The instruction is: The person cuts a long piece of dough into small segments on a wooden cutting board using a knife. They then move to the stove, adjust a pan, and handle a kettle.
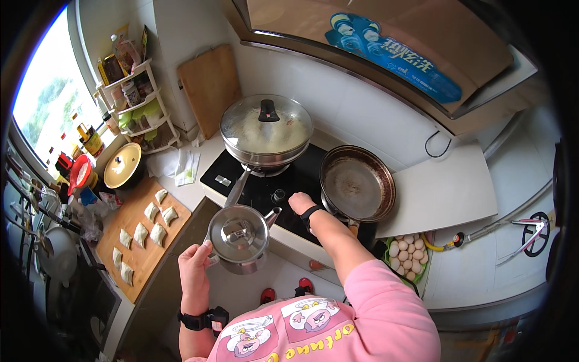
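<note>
My left hand point(196, 267) grips the side handle of a stainless steel kettle point(239, 260) with a spout and a lid. The kettle is held in front of the counter edge, above the floor. Over the black glass gas stove point(303, 167) reaches my right hand point(304, 204), its fingers curled downward. A control knob point(278, 195) shows just left of it; whatever lies under the fingers is hidden. At the back left burner stands a long-handled steel pan point(267, 156) under a glass lid point(239, 120), with pale food inside. A worn frying pan point(355, 190) rests at the right burner.
Several dough pieces point(140, 235) lie on a wooden board point(149, 271) at left. Behind it are a yellow-lidded pot point(122, 165) and a spice rack point(135, 106). Eggs point(407, 255) sit in a green basket at right, below a white panel point(448, 190). A range hood point(289, 27) overhangs.
</note>
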The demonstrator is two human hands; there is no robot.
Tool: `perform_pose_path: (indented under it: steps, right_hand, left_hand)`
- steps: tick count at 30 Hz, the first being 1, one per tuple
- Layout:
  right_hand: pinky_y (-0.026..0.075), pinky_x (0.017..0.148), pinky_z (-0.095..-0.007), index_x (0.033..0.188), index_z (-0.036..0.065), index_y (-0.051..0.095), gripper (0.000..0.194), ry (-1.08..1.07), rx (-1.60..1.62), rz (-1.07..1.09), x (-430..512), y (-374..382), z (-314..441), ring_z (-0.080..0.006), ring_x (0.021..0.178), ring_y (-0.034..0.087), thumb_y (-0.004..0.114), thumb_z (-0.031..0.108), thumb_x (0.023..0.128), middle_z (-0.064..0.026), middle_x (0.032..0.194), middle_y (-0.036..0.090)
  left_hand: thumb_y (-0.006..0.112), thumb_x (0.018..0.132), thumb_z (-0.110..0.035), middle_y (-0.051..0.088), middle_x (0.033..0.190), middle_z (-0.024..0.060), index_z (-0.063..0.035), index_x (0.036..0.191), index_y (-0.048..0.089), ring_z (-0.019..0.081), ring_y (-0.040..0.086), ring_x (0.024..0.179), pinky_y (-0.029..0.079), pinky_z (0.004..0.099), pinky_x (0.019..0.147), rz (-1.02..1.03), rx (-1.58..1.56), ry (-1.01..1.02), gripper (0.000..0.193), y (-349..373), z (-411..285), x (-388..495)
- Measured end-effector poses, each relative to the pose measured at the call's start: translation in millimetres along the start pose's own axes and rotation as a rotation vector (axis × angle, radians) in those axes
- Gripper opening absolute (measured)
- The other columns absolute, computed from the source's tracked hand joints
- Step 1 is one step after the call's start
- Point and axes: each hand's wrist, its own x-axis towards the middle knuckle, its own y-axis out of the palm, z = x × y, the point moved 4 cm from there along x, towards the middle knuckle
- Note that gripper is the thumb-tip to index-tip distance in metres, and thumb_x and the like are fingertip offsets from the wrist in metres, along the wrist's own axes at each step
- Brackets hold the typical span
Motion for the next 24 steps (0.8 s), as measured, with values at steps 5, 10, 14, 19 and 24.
perform_pose_path:
  steps: [5,10,14,19,24]
  right_hand:
    - [0.054,0.074,-0.0374,0.075,0.002,0.068,0.024,-0.062,0.044,-0.027,-27.9,-61.3,-4.2,-0.0327,0.081,0.065,0.074,0.014,0.055,-0.0188,0.082,0.066]
    - [0.051,0.081,-0.0383,0.105,0.003,0.063,0.048,0.076,0.407,-0.145,-120.5,-121.9,-19.0,-0.0323,0.089,0.063,0.076,0.022,0.063,-0.0171,0.094,0.066]
    - [0.051,0.079,-0.0341,0.109,0.002,0.062,0.048,0.268,0.723,-0.347,-225.9,-125.4,-27.2,-0.0289,0.088,0.065,0.075,0.018,0.066,-0.0165,0.093,0.067]
    - [0.052,0.075,-0.033,0.106,0.002,0.063,0.043,0.547,0.951,-0.452,-315.2,-88.7,-30.8,-0.0275,0.082,0.066,0.073,0.018,0.067,-0.0153,0.089,0.068]
    - [0.052,0.076,-0.0321,0.108,0.001,0.063,0.042,0.627,1.053,-0.414,-346.1,-43.5,-37.8,-0.0253,0.081,0.067,0.07,0.019,0.07,-0.0146,0.091,0.068]
  left_hand:
    - [0.067,0.081,-0.015,0.046,0.056,-0.0047,-0.0079,0.062,0.055,0.0029,0.034,0.048,0.023,0.02,0.046,0.076,-0.009,0.017,0.024,8.1,0.9,15.0]
    - [0.069,0.081,-0.017,0.05,0.061,-0.0039,-0.0055,0.068,0.059,0.003,0.035,0.046,0.024,0.0189,0.044,0.13,-0.007,0.008,0.02,21.4,8.1,29.7]
    - [0.069,0.08,-0.018,0.05,0.061,-0.0043,-0.0053,0.07,0.06,0.0031,0.035,0.046,0.025,0.0183,0.043,0.205,0.008,-0.015,0.019,40.7,15.6,38.5]
    - [0.069,0.08,-0.017,0.044,0.058,-0.0058,-0.0059,0.07,0.06,0.0029,0.033,0.046,0.026,0.0181,0.043,0.28,0.018,-0.052,0.018,57.0,21.3,44.0]
    - [0.07,0.08,-0.017,0.042,0.057,-0.0065,-0.0063,0.071,0.059,0.0028,0.034,0.046,0.025,0.0177,0.043,0.27,0.049,-0.026,0.018,72.6,27.4,41.5]
